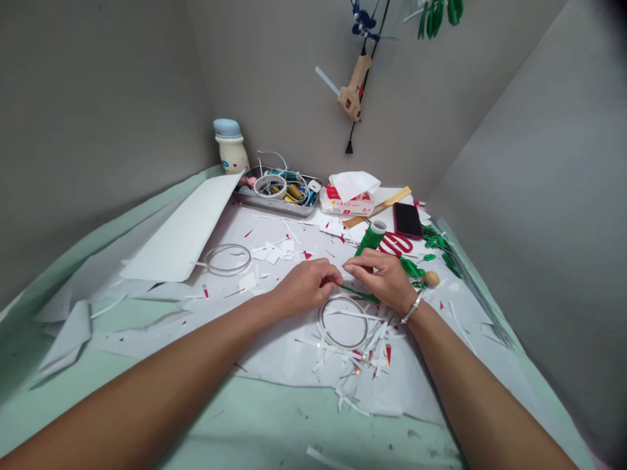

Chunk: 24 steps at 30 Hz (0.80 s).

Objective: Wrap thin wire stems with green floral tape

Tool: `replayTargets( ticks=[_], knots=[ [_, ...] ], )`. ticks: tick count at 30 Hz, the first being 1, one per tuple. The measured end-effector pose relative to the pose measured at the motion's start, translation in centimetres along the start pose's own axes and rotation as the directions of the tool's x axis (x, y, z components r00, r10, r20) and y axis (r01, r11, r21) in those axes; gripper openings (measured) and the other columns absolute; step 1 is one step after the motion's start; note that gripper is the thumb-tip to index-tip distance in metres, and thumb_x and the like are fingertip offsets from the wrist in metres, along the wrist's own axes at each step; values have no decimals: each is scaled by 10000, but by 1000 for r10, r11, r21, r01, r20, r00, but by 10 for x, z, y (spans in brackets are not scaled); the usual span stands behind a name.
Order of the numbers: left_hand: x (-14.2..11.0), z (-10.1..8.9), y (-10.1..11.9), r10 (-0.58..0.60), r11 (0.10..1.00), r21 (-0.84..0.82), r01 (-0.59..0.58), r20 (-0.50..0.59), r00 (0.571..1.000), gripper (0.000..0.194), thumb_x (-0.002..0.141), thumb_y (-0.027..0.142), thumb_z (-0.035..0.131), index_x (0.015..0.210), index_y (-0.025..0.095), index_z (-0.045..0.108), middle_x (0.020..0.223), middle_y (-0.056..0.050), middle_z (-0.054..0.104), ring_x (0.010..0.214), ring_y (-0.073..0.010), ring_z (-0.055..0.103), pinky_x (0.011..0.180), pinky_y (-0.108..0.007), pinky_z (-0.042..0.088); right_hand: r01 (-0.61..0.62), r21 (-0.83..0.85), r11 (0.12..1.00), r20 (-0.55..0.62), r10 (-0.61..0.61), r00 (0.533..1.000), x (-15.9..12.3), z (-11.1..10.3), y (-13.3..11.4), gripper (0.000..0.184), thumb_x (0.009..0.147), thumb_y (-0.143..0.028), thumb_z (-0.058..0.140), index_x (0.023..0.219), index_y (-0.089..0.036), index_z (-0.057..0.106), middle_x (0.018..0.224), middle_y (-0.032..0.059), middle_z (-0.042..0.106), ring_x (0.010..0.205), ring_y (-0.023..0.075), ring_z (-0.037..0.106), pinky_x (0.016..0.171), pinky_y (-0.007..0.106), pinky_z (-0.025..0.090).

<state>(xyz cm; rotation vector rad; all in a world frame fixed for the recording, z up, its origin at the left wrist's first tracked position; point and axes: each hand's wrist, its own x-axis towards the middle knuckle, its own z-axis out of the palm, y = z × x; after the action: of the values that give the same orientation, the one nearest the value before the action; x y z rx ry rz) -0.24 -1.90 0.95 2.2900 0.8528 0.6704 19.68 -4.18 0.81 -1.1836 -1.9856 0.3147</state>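
My left hand (311, 284) is closed in a pinch on one end of a thin green stem (360, 292), which runs right, beneath my right hand. My right hand (385, 277) is just above and to the right, thumb and forefinger pressed together; whatever lies between them is too fine to make out. Behind my right hand, partly covered by it, a spool of green thread (371, 239) leans slightly. Below both hands a thin ring (343, 346) lies among white paper strips (377, 336).
Red scissors (396, 244), a phone (407, 220), green leaf pieces (443, 251) and a wooden ball (431, 279) lie right. Tissues (347, 202) and a metal tray (294, 207) stand behind. White sheet (181, 228) and coiled wire (228, 260) lie left. A glue gun (355, 91) hangs above.
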Motion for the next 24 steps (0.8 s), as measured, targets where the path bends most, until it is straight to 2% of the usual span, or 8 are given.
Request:
replayTargets(
  ticks=[2, 5, 9, 11, 14, 18, 21, 24],
  knots=[
    [0, 0, 2, -34, 987, -157, 36, 19, 999, 164, 766, 142, 514, 833, 177, 660, 810, -24, 644, 742, -133, 573, 708, -261, 452, -55, 39, 998, -15, 55, 998, 0, -1, 7, 200, 843, -324, 584, 824, -190, 730, 666, 23, 632, 621, 132, 551, 589, 254, 426],
    [3, -2, 1, -159, 910, -385, 156, 24, 987, 130, 779, 209, 541, 855, 155, 633, 769, -21, 642, 670, -114, 567, 636, -241, 453, -98, 55, 994, 10, 97, 995, -1, 1, 13, 218, 846, -344, 572, 829, -191, 727, 720, 29, 668, 648, 141, 581, 606, 260, 444],
    [8, -4, -6, -267, 833, -519, 189, -79, 960, 173, 760, 271, 588, 874, 142, 614, 719, -8, 629, 609, -100, 571, 601, -227, 458, -64, -5, 998, 95, 64, 993, -3, 7, 7, 198, 853, -311, 566, 839, -201, 731, 776, 35, 698, 694, 143, 608, 646, 257, 447],
    [9, -4, -10, -317, 846, -491, 207, -151, 937, 175, 755, 272, 591, 874, 147, 616, 705, -3, 628, 585, -101, 575, 590, -230, 460, 7, -76, 997, 168, 6, 986, -3, 11, 0, 176, 856, -282, 568, 845, -212, 729, 746, 26, 689, 687, 133, 591, 659, 253, 422],
    [9, -4, -14, -340, 908, -336, 249, -247, 908, 148, 764, 251, 563, 857, 158, 632, 716, -8, 642, 595, -112, 580, 600, -241, 460, 131, -175, 976, 229, -89, 969, -3, 14, -8, 143, 848, -273, 590, 856, -222, 723, 672, 11, 649, 662, 124, 550, 668, 260, 371],
    [8, -5, -13, -226, 972, -7, 236, -319, 920, 143, 757, 184, 521, 811, 168, 652, 796, -33, 650, 696, -140, 579, 656, -263, 449, 219, -233, 947, 214, -170, 962, -2, 12, -12, 158, 856, -305, 585, 865, -223, 720, 650, 10, 623, 661, 128, 528, 673, 277, 333],
    [5, -4, -9, -133, 978, 127, 166, -237, 962, 167, 735, 135, 508, 803, 164, 658, 805, -39, 633, 698, -144, 560, 647, -265, 434, 191, -239, 952, 136, -162, 977, -2, 7, -11, 168, 859, -310, 580, 845, -225, 724, 632, 10, 614, 646, 131, 523, 664, 285, 330],
    [1, -1, -4, -37, 992, 116, 47, -89, 995, 185, 736, 117, 508, 810, 171, 669, 784, -33, 626, 702, -142, 553, 661, -265, 429, 111, -156, 982, 52, -104, 993, -1, 3, -7, 161, 853, -283, 585, 826, -216, 728, 650, 15, 634, 640, 131, 536, 660, 277, 366]
  ],
)
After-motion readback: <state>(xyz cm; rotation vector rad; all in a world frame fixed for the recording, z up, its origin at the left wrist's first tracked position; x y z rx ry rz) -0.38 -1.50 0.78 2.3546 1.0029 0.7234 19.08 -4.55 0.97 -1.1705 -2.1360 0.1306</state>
